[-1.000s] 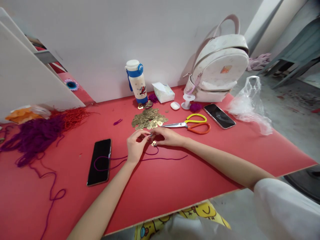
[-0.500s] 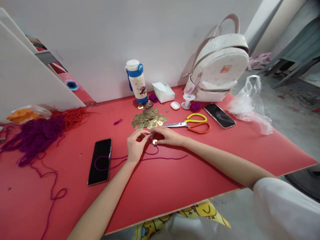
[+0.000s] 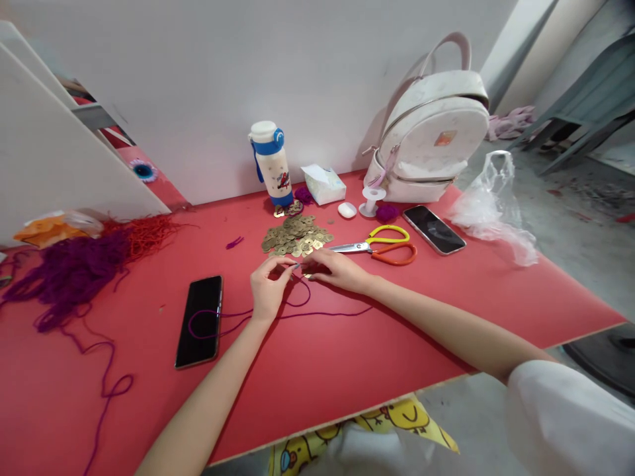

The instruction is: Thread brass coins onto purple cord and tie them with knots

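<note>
My left hand (image 3: 269, 285) is closed in a pinch on a purple cord (image 3: 303, 301) that hangs from its fingertips and loops to the left over a black phone (image 3: 198, 324). Facing it, my right hand (image 3: 340, 270) is closed on a small brass coin (image 3: 307, 275), partly hidden under the fingers. The fingertips of both hands nearly meet. Just beyond them lies a heap of brass coins with holes (image 3: 295, 235). Scissors (image 3: 367, 247) with one yellow and one orange handle rest right of the heap, their tip behind my right hand.
On the red table (image 3: 317, 370) stand a water bottle (image 3: 272, 162), a tissue pack (image 3: 325, 185), a white spool (image 3: 371, 201) and a white backpack (image 3: 426, 139). Another phone (image 3: 434, 229) and a plastic bag (image 3: 496, 211) lie right. Purple yarn (image 3: 74, 271) is piled left.
The coin at my right fingers has tilted and is now mostly covered. My right hand has shifted slightly, and the cord loop below the hands has risen. My left hand keeps its pinch.
</note>
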`<state>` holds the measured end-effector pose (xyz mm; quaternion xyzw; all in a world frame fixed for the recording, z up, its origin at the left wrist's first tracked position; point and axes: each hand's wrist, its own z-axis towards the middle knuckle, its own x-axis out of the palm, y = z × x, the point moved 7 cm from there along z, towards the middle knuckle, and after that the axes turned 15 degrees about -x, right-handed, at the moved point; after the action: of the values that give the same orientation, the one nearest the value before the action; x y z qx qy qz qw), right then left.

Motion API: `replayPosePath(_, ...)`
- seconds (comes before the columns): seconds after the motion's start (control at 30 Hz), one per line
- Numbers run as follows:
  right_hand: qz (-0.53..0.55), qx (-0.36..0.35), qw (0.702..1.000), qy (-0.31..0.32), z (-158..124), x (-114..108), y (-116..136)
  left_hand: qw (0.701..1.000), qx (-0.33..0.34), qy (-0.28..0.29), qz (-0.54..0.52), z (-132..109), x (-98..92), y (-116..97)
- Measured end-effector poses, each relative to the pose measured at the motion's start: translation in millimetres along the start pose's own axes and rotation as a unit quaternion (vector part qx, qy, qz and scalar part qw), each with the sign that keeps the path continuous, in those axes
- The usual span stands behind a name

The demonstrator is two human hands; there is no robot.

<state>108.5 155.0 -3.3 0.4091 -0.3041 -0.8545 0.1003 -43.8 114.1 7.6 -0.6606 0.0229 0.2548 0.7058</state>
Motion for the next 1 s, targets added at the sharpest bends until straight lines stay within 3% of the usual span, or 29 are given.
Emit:
replayPosePath(0.37, 0.084, 0.01, 0.996, -0.03, -2.8, 1.3, -7.4, 1.0, 0.021, -0.008, -0.003, -1.9, -1.0, -4.3)
replayPosePath(0.53, 0.098, 0.055, 0.991, -0.075, -5.1, -3.6, -13.3, 0.997, 0.072, -0.006, -0.006, -6.6, -1.4, -14.0)
replayPosePath(0.73, 0.2, 0.122, 0.96, -0.154, -10.3, -8.8, -22.1, 0.988, 0.152, -0.013, 0.033, -14.2, 0.7, -24.3)
replayPosePath(1.0, 0.179, 0.108, 0.97, -0.12, -8.7, -3.5, -12.9, 0.984, 0.162, -0.018, 0.076, -16.0, 3.0, -28.8)
